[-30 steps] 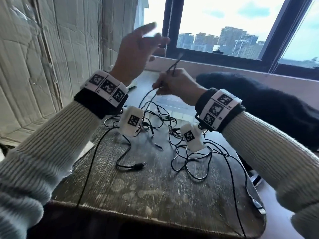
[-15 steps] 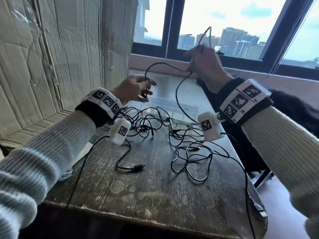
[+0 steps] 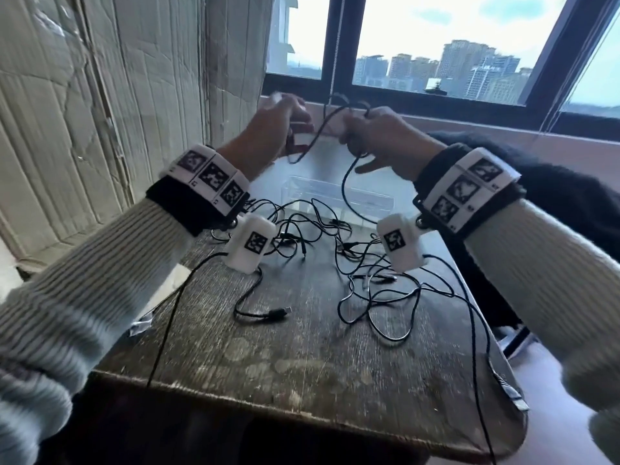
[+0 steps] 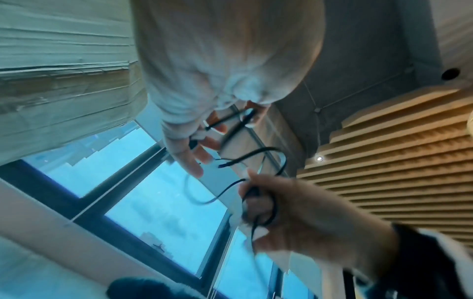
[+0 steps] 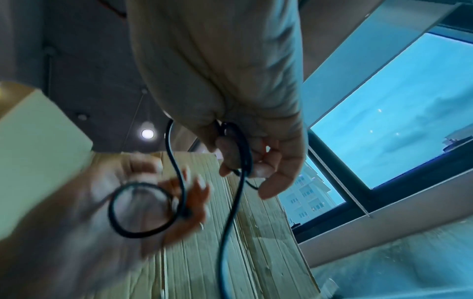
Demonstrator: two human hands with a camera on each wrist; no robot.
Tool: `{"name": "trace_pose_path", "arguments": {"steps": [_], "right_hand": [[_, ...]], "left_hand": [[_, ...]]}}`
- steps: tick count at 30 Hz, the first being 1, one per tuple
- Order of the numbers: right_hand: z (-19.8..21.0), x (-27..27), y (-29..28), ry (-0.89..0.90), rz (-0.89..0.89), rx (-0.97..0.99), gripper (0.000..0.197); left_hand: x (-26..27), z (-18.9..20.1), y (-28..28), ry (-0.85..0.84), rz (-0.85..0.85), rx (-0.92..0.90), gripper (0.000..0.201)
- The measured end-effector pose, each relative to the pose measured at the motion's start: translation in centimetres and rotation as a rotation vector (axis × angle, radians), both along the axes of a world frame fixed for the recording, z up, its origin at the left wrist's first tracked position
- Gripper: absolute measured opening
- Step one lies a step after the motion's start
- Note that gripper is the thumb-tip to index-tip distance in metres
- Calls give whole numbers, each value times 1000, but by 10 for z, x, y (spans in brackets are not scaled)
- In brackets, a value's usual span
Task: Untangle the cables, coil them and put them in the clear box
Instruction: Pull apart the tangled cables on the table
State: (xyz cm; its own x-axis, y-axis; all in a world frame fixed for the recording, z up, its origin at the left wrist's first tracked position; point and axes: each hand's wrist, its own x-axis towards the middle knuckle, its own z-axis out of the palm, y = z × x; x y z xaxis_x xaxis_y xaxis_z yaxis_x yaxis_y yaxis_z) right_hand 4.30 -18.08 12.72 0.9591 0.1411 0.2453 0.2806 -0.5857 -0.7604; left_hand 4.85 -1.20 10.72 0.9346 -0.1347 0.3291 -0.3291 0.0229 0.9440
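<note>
Cables [image 3: 349,263] black – table [image 3: 302,364] dark brown (mottled pale); sleeves [image 3: 100,297] cream, ribbed.

Worn wooden table [image 3: 302,364], tangled black cables [image 3: 369,283], seemingly clear box [image 3: 335,196]

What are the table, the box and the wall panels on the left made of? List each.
Table: apparently wood, matt and worn, with visible grain and pale blotches.
Clear box: seemingly hard transparent plastic; the table shows through it.
Wall panels: apparently corrugated cardboard, dull beige, creased and ribbed.
</note>
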Motion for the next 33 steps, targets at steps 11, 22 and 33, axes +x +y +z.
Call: {"name": "trace_pose_path", "arguments": {"steps": [11, 22, 33], "right_hand": [[24, -20, -32, -13, -183, -123, 28], [11, -56, 12, 362, 189, 603, 12], [-86, -31, 31, 316, 86, -769, 55]], "left_hand": [[-24, -89, 2, 271, -522, 1672, 53], [16, -87, 46, 203, -202, 1577, 25], [40, -30, 86, 152, 288, 687, 26]]}}
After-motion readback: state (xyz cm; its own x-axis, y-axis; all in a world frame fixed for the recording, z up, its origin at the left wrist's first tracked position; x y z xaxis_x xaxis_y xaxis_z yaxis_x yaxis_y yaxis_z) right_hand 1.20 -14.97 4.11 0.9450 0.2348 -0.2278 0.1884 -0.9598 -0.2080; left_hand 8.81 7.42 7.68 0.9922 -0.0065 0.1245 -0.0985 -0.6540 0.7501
